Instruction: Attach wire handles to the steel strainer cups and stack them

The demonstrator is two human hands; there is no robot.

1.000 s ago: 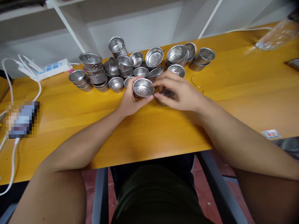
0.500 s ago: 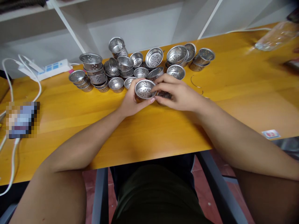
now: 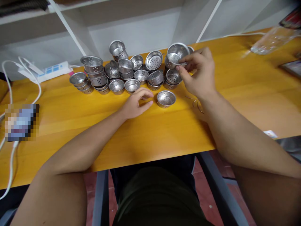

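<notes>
Half a second ago both hands were pressed together over the cups in the middle, and now they have come apart. The right hand has gone up and away from the body to the far end of the heap of cups. It pinches the rim of a tilted cup between thumb and fingertips, a small tight grip. I cannot tell if that cup is lifted or leaning on the ones under it. The left hand has let go and lies on the table with its fingers loosely curled around nothing. Just beside its fingertips, toward the right hand, a lone cup sits upright with its holes showing. I cannot tell if a second cup is tucked inside it. So the work has moved from the middle to the heap, and only one hand is busy. Below the gripped cup, closer to the body, more cups are packed tight and touching, so there is little room there. Behind the grip stands a white shelf wall, close to the heap. Under the right wrist lie thin wire rings. Out past the right hand, the wood is bare until a clear bottle, well apart. Nearer the body the wood is bare right up to the table edge. A power strip lies beyond the far side of the heap.
</notes>
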